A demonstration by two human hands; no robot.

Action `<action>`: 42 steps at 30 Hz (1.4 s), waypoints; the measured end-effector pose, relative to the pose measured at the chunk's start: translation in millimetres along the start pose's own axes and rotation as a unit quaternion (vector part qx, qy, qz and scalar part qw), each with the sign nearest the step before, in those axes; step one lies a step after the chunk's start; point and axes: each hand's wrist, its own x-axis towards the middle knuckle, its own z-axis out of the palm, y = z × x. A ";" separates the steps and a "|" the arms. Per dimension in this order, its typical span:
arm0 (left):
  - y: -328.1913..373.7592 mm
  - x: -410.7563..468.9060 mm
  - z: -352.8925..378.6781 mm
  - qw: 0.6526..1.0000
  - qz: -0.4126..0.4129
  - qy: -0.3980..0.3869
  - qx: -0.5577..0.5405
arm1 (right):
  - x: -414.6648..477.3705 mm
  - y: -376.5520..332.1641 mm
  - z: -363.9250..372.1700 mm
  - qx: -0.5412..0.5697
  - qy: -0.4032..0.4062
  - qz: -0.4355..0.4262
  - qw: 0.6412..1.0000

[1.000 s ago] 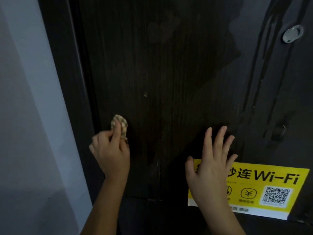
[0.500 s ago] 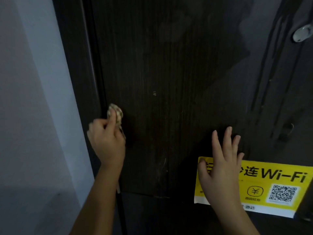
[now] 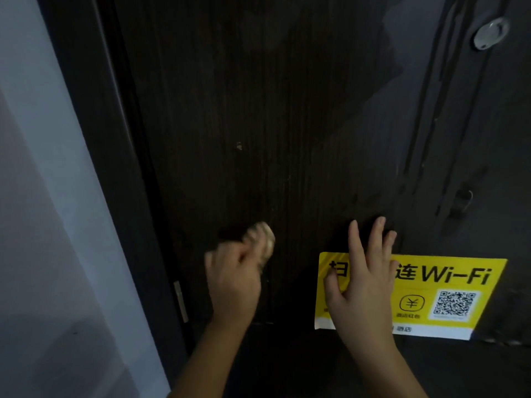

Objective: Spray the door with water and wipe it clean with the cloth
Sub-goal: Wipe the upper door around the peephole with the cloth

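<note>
The dark wooden door point(image 3: 258, 124) fills the view, with wet streaks running down its right part. My left hand point(image 3: 234, 278) grips a small bunched checked cloth point(image 3: 263, 241) and presses it against the door low down, left of centre; the hand is motion-blurred. My right hand point(image 3: 363, 278) lies flat on the door with straight, spread fingers, its palm over the left end of a yellow Wi-Fi sticker point(image 3: 448, 294). No spray bottle is in view.
A dark door frame point(image 3: 94, 168) and a pale wall point(image 3: 37, 225) run down the left side. A round metal fitting point(image 3: 490, 33) sits at the upper right of the door. A small latch plate point(image 3: 181, 301) shows on the door's left edge.
My left hand with the cloth has moved from the door's left edge rightward toward the middle. My right hand has stayed flat on the sticker.
</note>
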 end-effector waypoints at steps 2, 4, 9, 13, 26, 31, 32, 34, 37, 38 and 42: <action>6.6 -30.4 -1.3 0.998 0.051 -0.045 -0.009 | -1.9 2.1 0.2 -0.012 -0.012 -0.006 1.000; 5.0 -17.6 -2.0 0.997 0.061 -0.042 -0.021 | -1.7 2.7 -1.0 -0.021 -0.021 -0.009 1.000; 0.9 -6.6 6.7 0.999 0.002 -0.004 -0.038 | -1.7 3.7 -1.5 -0.036 -0.025 -0.010 0.999; -4.0 -70.6 -1.3 0.995 0.013 -0.100 -0.021 | -3.9 6.2 0.5 -0.055 -0.020 -0.016 0.998; 55.0 120.7 -4.9 0.997 -0.007 0.070 -0.013 | -3.9 1.2 5.1 -0.037 -0.005 -0.006 0.999; 52.7 25.4 -1.9 0.998 0.049 -0.044 -0.010 | -4.8 5.1 3.0 -0.044 -0.012 -0.015 0.999; 51.0 28.2 -1.3 0.997 0.054 -0.048 -0.014 | -4.6 5.1 2.9 -0.045 -0.014 -0.015 0.999; 54.5 66.3 -1.9 0.999 0.040 -0.017 -0.003 | -4.3 4.5 2.8 -0.047 -0.016 -0.013 0.999; 64.6 120.6 -5.8 0.999 0.008 0.045 0.010 | -4.4 2.8 2.5 -0.045 -0.016 -0.006 0.999; 64.9 116.2 -4.3 0.999 0.005 0.040 0.003 | -4.3 2.5 2.2 -0.044 -0.019 -0.004 0.999; 59.1 39.2 -4.4 0.999 0.019 -0.037 -0.006 | -5.1 5.1 2.0 -0.045 -0.026 -0.009 0.999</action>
